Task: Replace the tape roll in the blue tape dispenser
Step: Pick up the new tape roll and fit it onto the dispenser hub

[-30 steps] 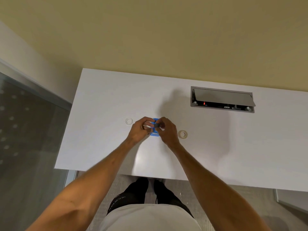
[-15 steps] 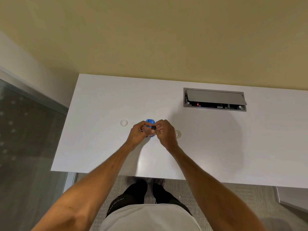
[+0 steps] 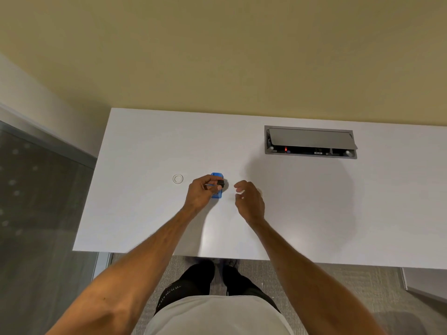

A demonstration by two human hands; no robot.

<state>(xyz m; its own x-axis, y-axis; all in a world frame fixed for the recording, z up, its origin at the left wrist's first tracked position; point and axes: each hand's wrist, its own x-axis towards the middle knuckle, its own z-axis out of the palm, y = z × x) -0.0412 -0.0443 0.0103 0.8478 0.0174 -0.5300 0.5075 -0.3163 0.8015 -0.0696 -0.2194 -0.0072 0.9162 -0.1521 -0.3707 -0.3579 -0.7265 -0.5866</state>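
From the head camera, the left hand point(image 3: 202, 193) is closed on a small black part point(image 3: 220, 183), pinched between thumb and fingertips at the hand's right edge, and the blue tape dispenser point(image 3: 217, 175) shows just behind and under those fingers, its far end poking out above the knuckles and a sliver of blue visible below the thumb; whether the hand also clamps the dispenser or it only sits on the white desk point(image 3: 302, 201) beneath the grip cannot be told. The right hand point(image 3: 250, 198) is just to the right of that grip, apart from it, fingers loosely curled and open with nothing visibly in them; a pale spot at its fingertips is too blurred to name. To the left of the left hand's grip, near but not touching, a clear tape roll point(image 3: 178, 178) lies flat on the desk. A faint pale edge peeks out at the right side of the right hand, too hidden to identify. Farther from the grip, up and to the right, a grey cable box point(image 3: 310, 142) is set into the desk with its lid tilted open. Both bare forearms reach in from the near edge
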